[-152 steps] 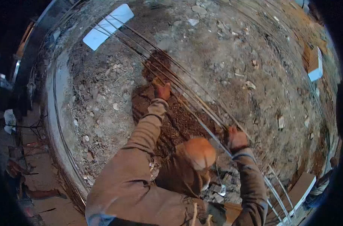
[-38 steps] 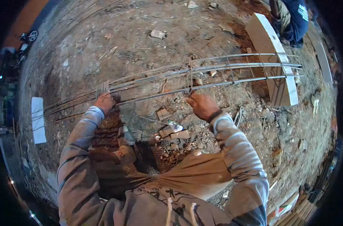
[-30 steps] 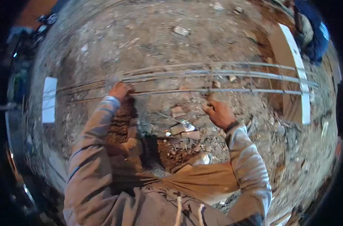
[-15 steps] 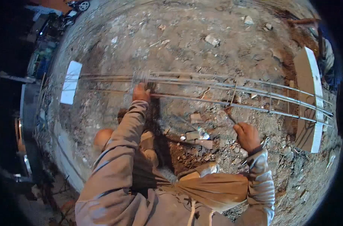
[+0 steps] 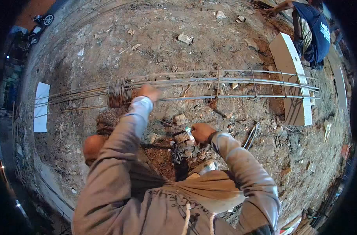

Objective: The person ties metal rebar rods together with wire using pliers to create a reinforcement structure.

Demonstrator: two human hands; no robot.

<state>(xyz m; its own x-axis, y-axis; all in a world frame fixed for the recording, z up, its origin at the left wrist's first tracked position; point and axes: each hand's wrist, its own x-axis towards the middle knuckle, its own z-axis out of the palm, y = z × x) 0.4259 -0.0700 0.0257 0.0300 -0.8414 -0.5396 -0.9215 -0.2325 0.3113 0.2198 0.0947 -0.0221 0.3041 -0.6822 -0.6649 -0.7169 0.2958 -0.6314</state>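
Observation:
Long steel reinforcing bars point(image 5: 178, 98) run across the view, with a packed bundle of square wire stirrups point(image 5: 119, 93) around them on the left. Just right of that bundle, my left hand point(image 5: 148, 93) is closed over the bars; what its fingers grip is hidden. My right hand point(image 5: 204, 133) is closed around a thin wire-tying hook point(image 5: 170, 124), whose shaft points left, below the bars and apart from them. Farther right, a single stirrup point(image 5: 217, 83) stands around the bars, followed by several more spaced ones.
A white block point(image 5: 41, 107) supports the bars' left end and a larger pale block point(image 5: 292, 82) their right. Broken bricks point(image 5: 182, 137) lie near my feet. Another person point(image 5: 313, 33) crouches at the upper right. Stones point(image 5: 185, 38) dot the dirt ground.
My right hand has moved left with the hook, away from the stirrup it was at. My left hand stays by the stirrup bundle. The view has shifted right, showing the other person.

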